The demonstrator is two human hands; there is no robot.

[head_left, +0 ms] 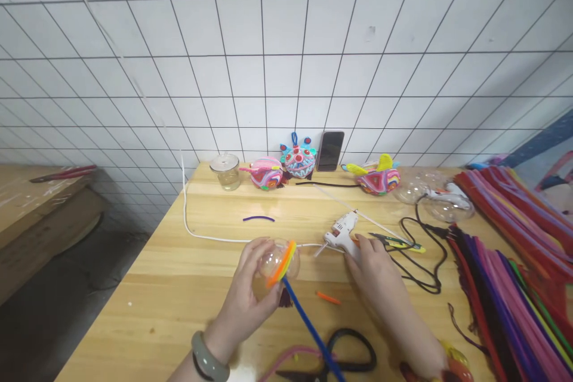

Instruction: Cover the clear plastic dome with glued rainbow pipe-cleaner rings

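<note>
My left hand [248, 289] is closed around a clear plastic ball [269, 261], thumb below and fingers above. Across the ball's right side run a yellow pipe cleaner [290, 258] and an orange pipe cleaner [275, 277]. A long blue pipe cleaner [308, 323] trails from them toward the front edge. Below the ball a dark tassel [285, 298] partly shows. My right hand [378, 268] grips the handle of a white hot glue gun [342, 228], which lies on the table with its nozzle pointing away.
Black scissors [351, 365] and a short orange piece [328, 298] lie in front. Behind are a lidded glass [227, 174], decorated balls [265, 173], a phone [330, 151] and a utility knife [398, 243]. Pipe cleaner bundles [496, 292] and a black cord [441, 274] lie right.
</note>
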